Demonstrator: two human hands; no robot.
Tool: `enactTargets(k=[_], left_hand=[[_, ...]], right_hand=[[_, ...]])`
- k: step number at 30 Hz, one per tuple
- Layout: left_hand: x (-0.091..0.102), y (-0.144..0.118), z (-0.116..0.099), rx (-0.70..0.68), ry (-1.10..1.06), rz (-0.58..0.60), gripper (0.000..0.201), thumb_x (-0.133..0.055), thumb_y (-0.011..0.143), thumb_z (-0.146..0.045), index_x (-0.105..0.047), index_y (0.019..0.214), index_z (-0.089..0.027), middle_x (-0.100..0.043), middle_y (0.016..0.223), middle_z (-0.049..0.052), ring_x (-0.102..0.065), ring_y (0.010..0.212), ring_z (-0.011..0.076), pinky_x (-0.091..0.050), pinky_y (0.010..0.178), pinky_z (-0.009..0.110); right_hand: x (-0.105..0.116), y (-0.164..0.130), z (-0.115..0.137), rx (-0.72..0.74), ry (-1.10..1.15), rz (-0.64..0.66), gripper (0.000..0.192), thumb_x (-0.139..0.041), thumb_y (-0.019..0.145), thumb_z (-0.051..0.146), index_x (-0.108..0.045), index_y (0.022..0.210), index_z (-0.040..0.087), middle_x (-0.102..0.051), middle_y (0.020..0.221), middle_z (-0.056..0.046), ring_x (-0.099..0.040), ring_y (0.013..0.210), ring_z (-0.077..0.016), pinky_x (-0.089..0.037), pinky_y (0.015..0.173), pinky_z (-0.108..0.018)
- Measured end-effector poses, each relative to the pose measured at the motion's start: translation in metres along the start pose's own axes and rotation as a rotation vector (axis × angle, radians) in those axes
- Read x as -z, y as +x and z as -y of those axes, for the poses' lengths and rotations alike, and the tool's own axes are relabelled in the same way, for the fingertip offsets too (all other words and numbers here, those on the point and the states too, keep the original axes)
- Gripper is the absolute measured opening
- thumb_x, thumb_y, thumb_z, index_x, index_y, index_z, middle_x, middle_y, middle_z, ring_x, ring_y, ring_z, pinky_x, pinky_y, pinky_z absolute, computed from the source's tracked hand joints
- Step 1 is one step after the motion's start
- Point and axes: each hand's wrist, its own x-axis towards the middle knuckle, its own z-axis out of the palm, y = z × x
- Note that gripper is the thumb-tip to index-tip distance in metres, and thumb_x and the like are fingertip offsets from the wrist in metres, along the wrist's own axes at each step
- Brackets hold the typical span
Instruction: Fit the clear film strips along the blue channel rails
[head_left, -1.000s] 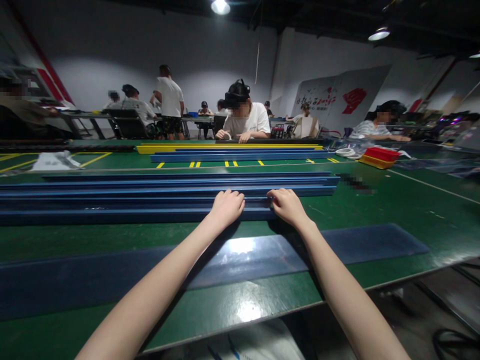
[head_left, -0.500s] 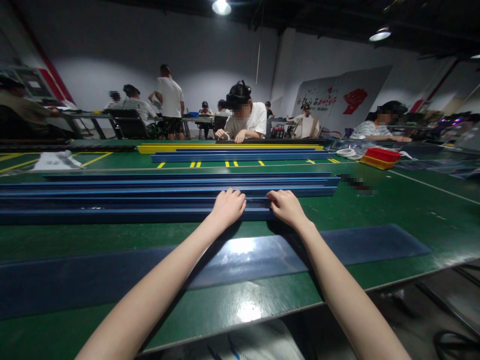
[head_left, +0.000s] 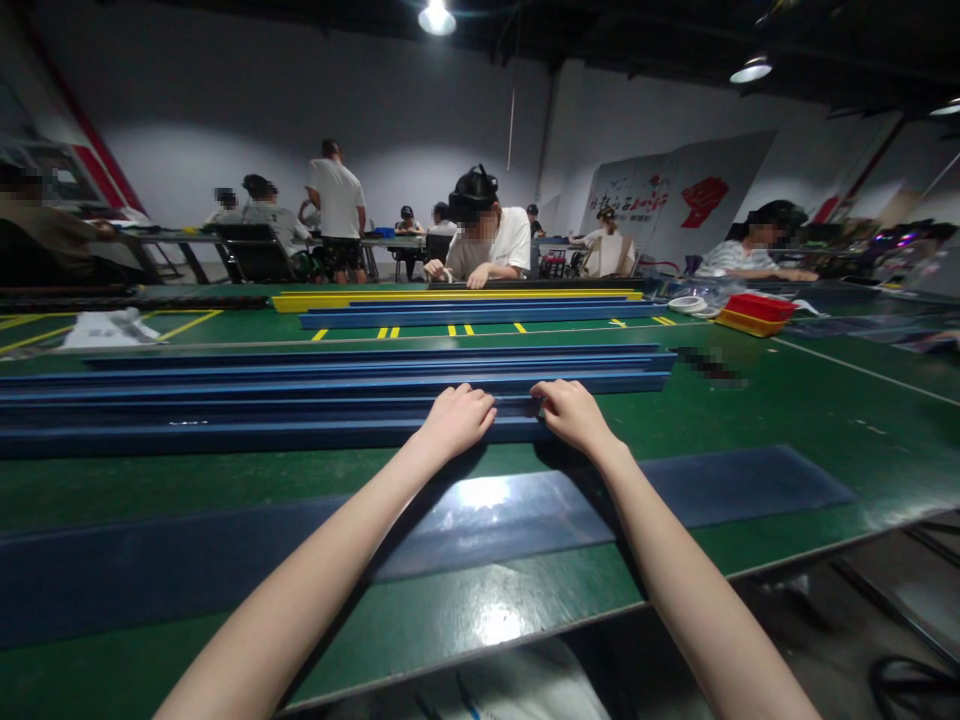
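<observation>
A long blue channel strip (head_left: 247,437) lies crosswise on the green table, the nearest of several. My left hand (head_left: 459,418) is closed over it close to its right end, fingers curled down on the far side. At that right end my right hand (head_left: 574,412) grips the strip, thumb and fingers bent together around the tip. Short of both hands, under my forearms, a flat clear bluish plastic sheet (head_left: 720,487) is spread along the table. The fingertips of both hands are partly hidden.
More blue channel strips (head_left: 630,381) lie just beyond. Further off are yellow strips (head_left: 300,301), a red and yellow tray (head_left: 754,315) and a white paper (head_left: 109,328). A co-worker (head_left: 487,240) works across the table. The table's near edge (head_left: 787,563) runs below my right arm.
The view has shifted slightly. Both hands keep their hold at the strip's right end, and the strip's left part sits slightly lower in view.
</observation>
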Motion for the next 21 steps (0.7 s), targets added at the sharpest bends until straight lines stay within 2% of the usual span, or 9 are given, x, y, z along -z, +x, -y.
enactTargets(k=[5,11,17,21], left_hand=[[0.0003,0.0001,0.0032,0.068,0.044,-0.016,0.031,-0.032,0.089,-0.028,-0.060,0.084,-0.016,-0.064,0.088,0.008,-0.055,0.087,0.0214,-0.039,0.069,0.031],[-0.0032,0.0001,0.0062,0.131,0.073,-0.015,0.032,-0.031,0.089,-0.027,-0.061,0.085,-0.016,-0.063,0.087,0.009,-0.056,0.085,0.0218,-0.039,0.068,0.032],[-0.0031,-0.0005,0.0049,0.123,0.077,-0.036,0.033,-0.031,0.089,-0.028,-0.061,0.084,-0.015,-0.062,0.088,0.010,-0.055,0.087,0.0234,-0.039,0.068,0.033],[-0.0015,-0.0006,0.0017,0.059,0.022,-0.038,0.031,-0.032,0.090,-0.029,-0.060,0.088,-0.016,-0.061,0.094,0.010,-0.054,0.090,0.0215,-0.039,0.072,0.032]], right_hand=[[-0.0001,0.0000,-0.0037,-0.043,-0.035,-0.011,0.027,-0.040,0.075,0.011,-0.061,0.091,0.019,-0.066,0.086,-0.005,-0.055,0.082,-0.0178,-0.030,0.073,-0.027],[-0.0022,0.0002,-0.0054,-0.079,-0.076,-0.003,0.026,-0.040,0.076,0.012,-0.061,0.091,0.019,-0.065,0.086,-0.006,-0.055,0.081,-0.0178,-0.030,0.073,-0.027],[-0.0026,-0.0001,-0.0026,-0.052,-0.074,0.001,0.026,-0.040,0.076,0.013,-0.060,0.091,0.018,-0.065,0.083,-0.006,-0.055,0.079,-0.0177,-0.031,0.073,-0.027],[-0.0030,0.0004,-0.0007,-0.011,-0.032,0.014,0.025,-0.040,0.076,0.012,-0.060,0.091,0.018,-0.065,0.084,-0.005,-0.054,0.080,-0.0173,-0.030,0.073,-0.027]])
